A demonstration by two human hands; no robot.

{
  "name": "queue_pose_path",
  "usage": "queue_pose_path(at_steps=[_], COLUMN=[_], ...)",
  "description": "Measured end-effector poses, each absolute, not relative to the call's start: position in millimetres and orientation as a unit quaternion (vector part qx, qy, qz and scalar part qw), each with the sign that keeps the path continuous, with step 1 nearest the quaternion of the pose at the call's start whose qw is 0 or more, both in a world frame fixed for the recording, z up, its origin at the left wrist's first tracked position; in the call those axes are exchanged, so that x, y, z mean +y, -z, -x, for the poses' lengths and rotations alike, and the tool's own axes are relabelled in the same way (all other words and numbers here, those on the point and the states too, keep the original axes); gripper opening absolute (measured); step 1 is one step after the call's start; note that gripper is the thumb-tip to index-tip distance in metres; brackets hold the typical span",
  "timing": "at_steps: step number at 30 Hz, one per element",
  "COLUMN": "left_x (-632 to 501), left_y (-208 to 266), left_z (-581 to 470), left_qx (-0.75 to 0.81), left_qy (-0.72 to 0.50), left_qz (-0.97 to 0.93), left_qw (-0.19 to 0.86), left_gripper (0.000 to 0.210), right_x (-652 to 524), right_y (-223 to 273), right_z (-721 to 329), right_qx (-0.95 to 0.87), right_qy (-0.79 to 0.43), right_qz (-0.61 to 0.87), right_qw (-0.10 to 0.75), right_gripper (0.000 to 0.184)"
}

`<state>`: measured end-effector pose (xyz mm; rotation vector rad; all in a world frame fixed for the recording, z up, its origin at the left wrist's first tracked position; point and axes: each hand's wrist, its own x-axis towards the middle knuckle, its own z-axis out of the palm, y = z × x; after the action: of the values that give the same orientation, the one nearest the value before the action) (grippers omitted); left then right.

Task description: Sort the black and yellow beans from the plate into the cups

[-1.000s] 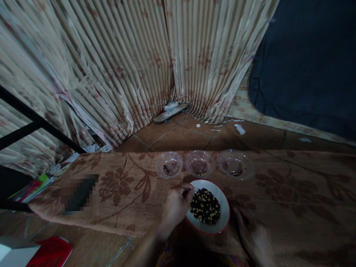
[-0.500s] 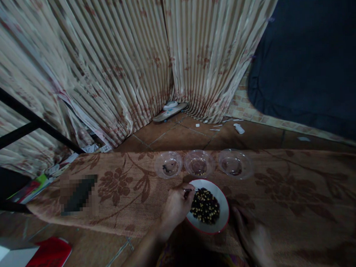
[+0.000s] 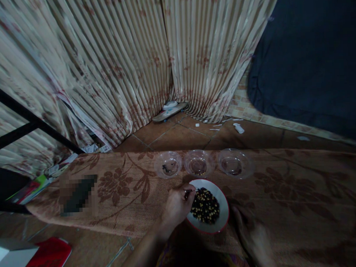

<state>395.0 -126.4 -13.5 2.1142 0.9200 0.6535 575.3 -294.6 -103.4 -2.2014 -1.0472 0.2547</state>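
A white bowl with a red rim (image 3: 224, 209) stands on the cloth between my hands. Dark beans or seeds mixed with yellow kernels (image 3: 206, 205) cover its bottom. At the bowl's left edge, my left hand (image 3: 178, 205) is closed in a pinch on a small thin item whose pale tip shows over the bowl; its kind is unclear. My right hand (image 3: 254, 234) lies on the cloth right of the bowl, dim and blurred, fingers loosely stretched, seemingly holding nothing. Behind the bowl stand three clear plastic bowls: the left one (image 3: 168, 165) has dark bits, the middle one (image 3: 199, 164) yellow kernels, the right one (image 3: 235, 164) a few dark reddish pieces.
A brown flower-patterned cloth (image 3: 119, 213) covers the low table. A pixelated dark object (image 3: 79, 195) lies at its left. Beyond are a skateboard (image 3: 170, 111), floor litter and striped curtains (image 3: 129, 73). A red and white box (image 3: 48, 257) sits at lower left, below a black metal frame (image 3: 34, 123).
Very little differs. My left hand shifts slightly at the bowl's edge, still pinching the thin item; the bowls and my right hand stay in place.
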Motion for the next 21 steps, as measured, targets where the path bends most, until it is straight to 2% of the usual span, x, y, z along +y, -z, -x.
queue_pose_path(at_steps=[21], left_x=[-126.5], left_y=[14.5], left_z=[-395.6], left_qx=[0.346], left_qy=[-0.249], left_qz=[-0.837], left_qw=[0.343], left_gripper=[0.019], right_x=[-293.9], right_y=[105.6], right_z=[-576.0], right_qx=[-0.395], right_qy=[-0.109], right_qz=[0.844], right_qw=[0.346], right_gripper=[0.049])
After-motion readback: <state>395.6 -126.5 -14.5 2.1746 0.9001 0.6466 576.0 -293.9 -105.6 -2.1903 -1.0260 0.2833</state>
